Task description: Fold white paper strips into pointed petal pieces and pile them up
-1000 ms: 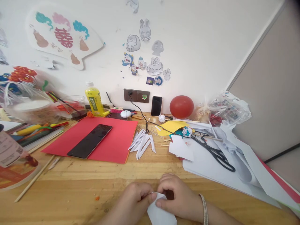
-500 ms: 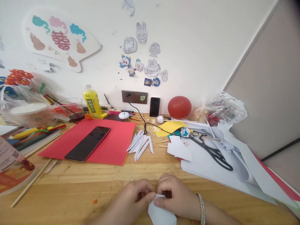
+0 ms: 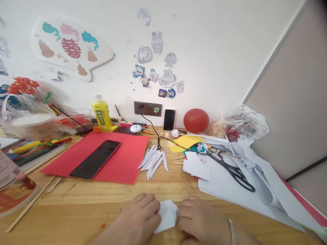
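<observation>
A small piece of folded white paper (image 3: pixel 167 215) lies at the table's front edge between my two hands. Its top comes to a blunt point, and a folded flap shows along its right side. My left hand (image 3: pixel 140 217) is closed at the paper's left edge, with curled fingers and the thumb tucked low. Against the right edge, my right hand (image 3: pixel 198 217) is closed too, its fingertips partly hidden; a bracelet (image 3: pixel 232 229) circles that wrist. Several folded white paper strips (image 3: pixel 154 160) lie in a loose pile beyond my hands.
To the left, a black phone (image 3: pixel 95 159) rests on red paper (image 3: pixel 125 149), near a yellow bottle (image 3: pixel 102 114) and a large cup (image 3: pixel 15 187). Black scissors (image 3: pixel 235 173) lie on white sheets (image 3: pixel 230 195) at right. Behind stand a red balloon (image 3: pixel 196 120) and another phone (image 3: pixel 169 119).
The folded paper has turned and moved up a little, and more of its top shows. My hands have moved apart to its two sides. The view has tilted slightly upward.
</observation>
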Demonstrator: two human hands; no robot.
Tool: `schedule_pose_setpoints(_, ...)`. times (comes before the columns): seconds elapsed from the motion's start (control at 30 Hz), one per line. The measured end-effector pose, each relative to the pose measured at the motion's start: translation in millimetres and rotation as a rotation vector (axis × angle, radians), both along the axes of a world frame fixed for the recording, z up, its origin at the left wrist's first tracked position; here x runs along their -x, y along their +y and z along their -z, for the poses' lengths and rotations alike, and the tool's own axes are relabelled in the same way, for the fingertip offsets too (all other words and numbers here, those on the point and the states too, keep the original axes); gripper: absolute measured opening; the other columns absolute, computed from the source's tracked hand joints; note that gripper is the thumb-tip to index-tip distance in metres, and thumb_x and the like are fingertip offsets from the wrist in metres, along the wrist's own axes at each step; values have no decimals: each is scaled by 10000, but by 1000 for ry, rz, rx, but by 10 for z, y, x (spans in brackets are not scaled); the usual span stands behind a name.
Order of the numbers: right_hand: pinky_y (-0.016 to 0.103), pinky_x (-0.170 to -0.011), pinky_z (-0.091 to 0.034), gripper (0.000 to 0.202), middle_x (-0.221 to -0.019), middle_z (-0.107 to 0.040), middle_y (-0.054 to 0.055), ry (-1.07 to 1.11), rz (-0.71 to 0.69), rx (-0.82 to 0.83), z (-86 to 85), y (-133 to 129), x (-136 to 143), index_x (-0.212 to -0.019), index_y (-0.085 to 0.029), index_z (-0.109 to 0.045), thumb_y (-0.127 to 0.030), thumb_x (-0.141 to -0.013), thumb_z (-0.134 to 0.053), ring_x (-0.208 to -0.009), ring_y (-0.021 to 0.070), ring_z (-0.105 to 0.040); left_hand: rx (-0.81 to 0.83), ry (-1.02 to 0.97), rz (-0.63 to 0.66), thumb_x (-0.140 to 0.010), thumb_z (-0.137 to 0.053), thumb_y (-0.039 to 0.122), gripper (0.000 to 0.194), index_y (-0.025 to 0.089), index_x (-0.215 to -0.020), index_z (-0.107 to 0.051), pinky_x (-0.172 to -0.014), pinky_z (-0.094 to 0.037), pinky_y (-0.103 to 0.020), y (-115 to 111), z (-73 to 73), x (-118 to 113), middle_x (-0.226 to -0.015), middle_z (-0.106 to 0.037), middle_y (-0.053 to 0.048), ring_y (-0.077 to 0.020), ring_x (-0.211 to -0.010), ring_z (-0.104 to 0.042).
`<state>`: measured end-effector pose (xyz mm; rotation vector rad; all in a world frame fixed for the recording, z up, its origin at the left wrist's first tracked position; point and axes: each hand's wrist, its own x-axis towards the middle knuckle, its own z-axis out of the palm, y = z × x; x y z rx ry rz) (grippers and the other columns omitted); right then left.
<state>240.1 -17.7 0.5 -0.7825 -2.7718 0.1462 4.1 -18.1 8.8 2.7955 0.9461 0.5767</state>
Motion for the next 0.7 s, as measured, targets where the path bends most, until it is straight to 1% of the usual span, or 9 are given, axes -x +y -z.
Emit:
schedule_pose_setpoints(0.07,293,-593,-350,335,-687,-598,6,-45,27,32,54,-2,24,-685,-202,-552,-489,-850,-602,-646,164,-487,17,46,52,-691,-491,-21,247,211,-761,-534,-725,-416,-308,-4,-11,64,-839,-601,-6,-198,-770,-509)
schedule_pose_setpoints(0.1,287,-597,-356,300,-709,-602,6,-35,52,63,61,1,32,-705,-201,-552,-459,-830,-641,-659,164,-492,38,51,48,-684,-490,-32,294,217,-830,-548,-769,-419,-312,-3,-8,92,-891,-604,-6,-202,-816,-514)
schedule_pose_setpoints(0.17,285,-632,-377,232,-777,-614,20,32,118,118,46,15,41,-765,-196,-557,-388,-811,-679,-711,174,-505,72,42,38,-671,-460,-67,452,230,-1003,-538,-857,-408,-306,10,6,129,-1014,-592,-8,-202,-927,-516)
schedule_pose_setpoints(0.23,303,-696,-398,172,-881,-627,46,113,179,139,16,36,41,-859,-185,-564,-312,-819,-673,-788,191,-517,67,45,51,-686,-435,-89,513,234,-1077,-514,-869,-406,-279,32,15,131,-1059,-581,-6,-187,-950,-518)
schedule_pose_setpoints(0.3,329,-750,-406,143,-969,-632,60,156,205,113,0,60,34,-946,-178,-566,-237,-837,-638,-857,206,-523,18,69,89,-730,-459,-77,397,219,-984,-538,-817,-418,-263,62,6,108,-1004,-595,-7,-182,-892,-526)
schedule_pose_setpoints(0.4,342,-762,-418,144,-1008,-645,57,157,164,59,10,86,22,-1003,-183,-575,-176,-859,-583,-875,207,-535,-99,132,101,-780,-548,-8,211,202,-801,-542,-746,-408,-301,103,-15,73,-886,-605,-22,-207,-821,-515)
schedule_pose_setpoints(0.53,349,-740,-440,106,-953,-671,61,160,107,-56,23,90,30,-969,-178,-594,-166,-901,-514,-848,210,-550,-219,197,3,-763,-570,8,209,195,-680,-527,-594,-320,-322,108,21,64,-709,-572,-14,-200,-656,-466)
schedule_pose_setpoints(0.6,355,-745,-448,140,-955,-678,74,189,112,-109,21,92,46,-975,-169,-597,-157,-927,-466,-845,210,-560,-225,201,-24,-751,-592,24,200,195,-666,-534,-583,-300,-322,92,63,60,-687,-572,-8,-195,-637,-462)
schedule_pose_setpoints(0.7,347,-759,-462,185,-997,-681,91,234,145,-125,30,115,66,-1035,-158,-595,-177,-949,-432,-864,207,-574,-261,179,-29,-730,-672,100,161,189,-672,-551,-583,-304,-315,85,116,41,-685,-586,-2,-190,-631,-472)
